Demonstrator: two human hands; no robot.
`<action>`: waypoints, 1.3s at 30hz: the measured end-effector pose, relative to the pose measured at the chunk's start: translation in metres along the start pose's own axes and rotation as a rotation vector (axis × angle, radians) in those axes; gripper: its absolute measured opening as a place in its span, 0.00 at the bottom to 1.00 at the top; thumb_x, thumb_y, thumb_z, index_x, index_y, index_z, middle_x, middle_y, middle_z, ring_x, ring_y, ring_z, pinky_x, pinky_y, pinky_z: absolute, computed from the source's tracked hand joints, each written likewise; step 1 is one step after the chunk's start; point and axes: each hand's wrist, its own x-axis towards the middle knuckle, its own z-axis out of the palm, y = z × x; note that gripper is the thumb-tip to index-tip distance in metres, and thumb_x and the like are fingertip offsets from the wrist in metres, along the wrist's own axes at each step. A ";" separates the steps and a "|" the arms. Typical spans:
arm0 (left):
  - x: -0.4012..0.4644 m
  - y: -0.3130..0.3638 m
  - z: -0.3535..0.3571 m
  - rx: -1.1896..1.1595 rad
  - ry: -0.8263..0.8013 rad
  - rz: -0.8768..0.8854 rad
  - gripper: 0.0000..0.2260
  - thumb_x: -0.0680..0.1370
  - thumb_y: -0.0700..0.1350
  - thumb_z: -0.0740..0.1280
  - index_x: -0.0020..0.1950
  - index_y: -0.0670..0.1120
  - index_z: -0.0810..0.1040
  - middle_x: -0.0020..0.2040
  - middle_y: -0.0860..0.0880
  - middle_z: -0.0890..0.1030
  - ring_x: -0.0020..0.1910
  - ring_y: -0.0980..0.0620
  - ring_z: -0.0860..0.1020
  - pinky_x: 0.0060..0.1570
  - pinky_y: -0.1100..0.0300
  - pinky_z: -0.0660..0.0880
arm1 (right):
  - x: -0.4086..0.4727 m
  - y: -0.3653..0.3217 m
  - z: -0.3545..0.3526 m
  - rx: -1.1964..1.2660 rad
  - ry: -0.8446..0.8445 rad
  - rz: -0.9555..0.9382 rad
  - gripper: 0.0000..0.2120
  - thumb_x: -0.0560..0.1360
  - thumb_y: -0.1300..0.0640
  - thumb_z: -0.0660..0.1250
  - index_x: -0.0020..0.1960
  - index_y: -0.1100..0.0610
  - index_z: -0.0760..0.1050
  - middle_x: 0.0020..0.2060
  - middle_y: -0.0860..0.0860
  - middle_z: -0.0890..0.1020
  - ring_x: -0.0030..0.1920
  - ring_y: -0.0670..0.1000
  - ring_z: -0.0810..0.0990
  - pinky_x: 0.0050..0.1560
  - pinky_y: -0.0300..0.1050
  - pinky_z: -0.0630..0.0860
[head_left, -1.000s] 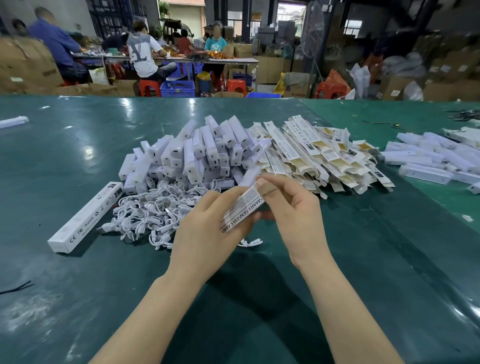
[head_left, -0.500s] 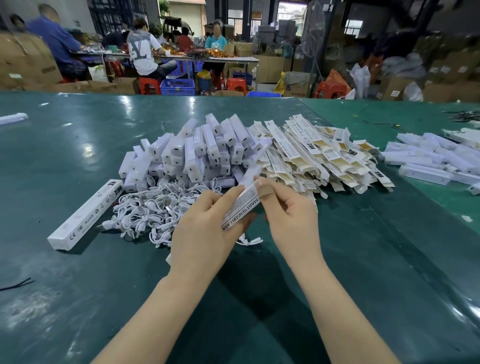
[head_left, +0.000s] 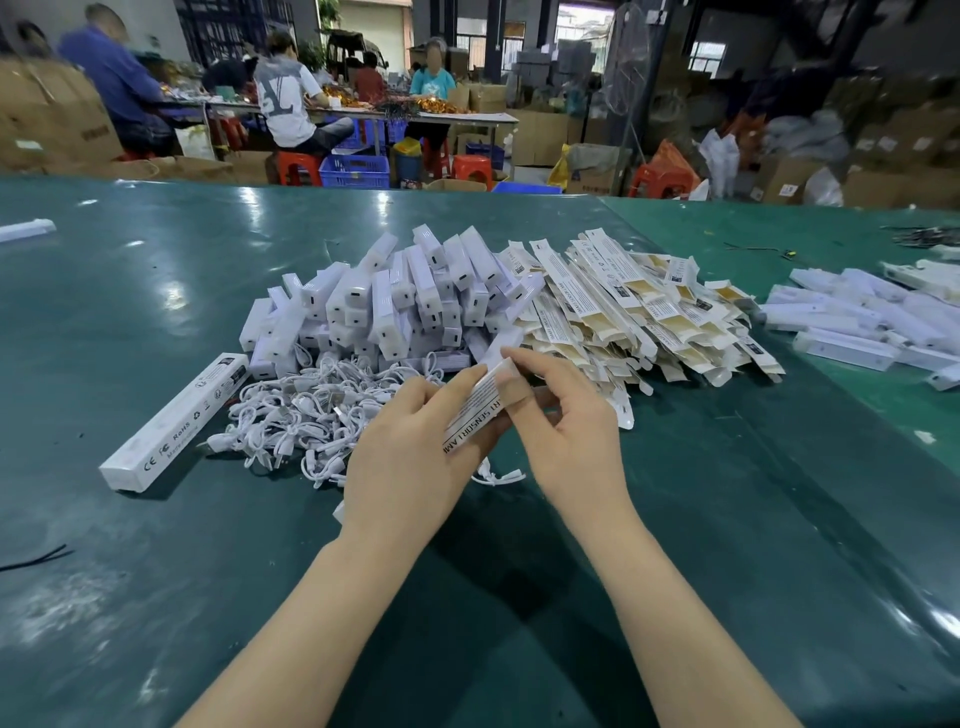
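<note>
Head view: the left hand (head_left: 410, 457) wraps its fingers and thumb round the lower half of a narrow printed carton (head_left: 475, 410). The right hand (head_left: 566, 431) pinches the carton's upper end between thumb and fingertips, so both hands are grasping it. The carton is tilted, with its far end higher. It is held off the green table (head_left: 727, 545), just to the right of the tangle of white cables (head_left: 301, 415).

A heap of white lamp bodies (head_left: 395, 306) lies just behind the cables and touches them. To the right of the cables and behind the hands is a fan of flattened cartons (head_left: 623, 312), with more white pieces (head_left: 857, 322) well beyond them. One closed white box (head_left: 176, 421) lies just left of the cables, set at a slant. Far behind the cables, people sit at another table.
</note>
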 end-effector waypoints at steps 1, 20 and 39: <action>0.000 0.000 -0.001 -0.006 -0.008 -0.003 0.20 0.73 0.52 0.74 0.64 0.53 0.81 0.41 0.48 0.76 0.37 0.45 0.76 0.34 0.51 0.76 | 0.000 0.000 0.000 0.058 0.009 0.031 0.06 0.78 0.50 0.66 0.53 0.43 0.79 0.44 0.37 0.79 0.43 0.38 0.76 0.44 0.29 0.71; 0.000 -0.009 0.004 0.070 0.006 -0.053 0.18 0.73 0.54 0.73 0.63 0.57 0.80 0.38 0.55 0.69 0.34 0.47 0.74 0.31 0.60 0.66 | 0.002 0.003 0.001 0.269 -0.091 0.269 0.06 0.75 0.53 0.71 0.50 0.44 0.79 0.49 0.50 0.84 0.47 0.43 0.82 0.50 0.36 0.78; 0.003 -0.007 0.004 -0.272 -0.464 -0.134 0.21 0.74 0.64 0.65 0.65 0.61 0.75 0.57 0.60 0.78 0.55 0.57 0.78 0.56 0.57 0.73 | 0.025 0.016 -0.034 0.577 0.455 0.481 0.09 0.78 0.61 0.66 0.47 0.51 0.82 0.39 0.43 0.82 0.37 0.41 0.75 0.34 0.33 0.72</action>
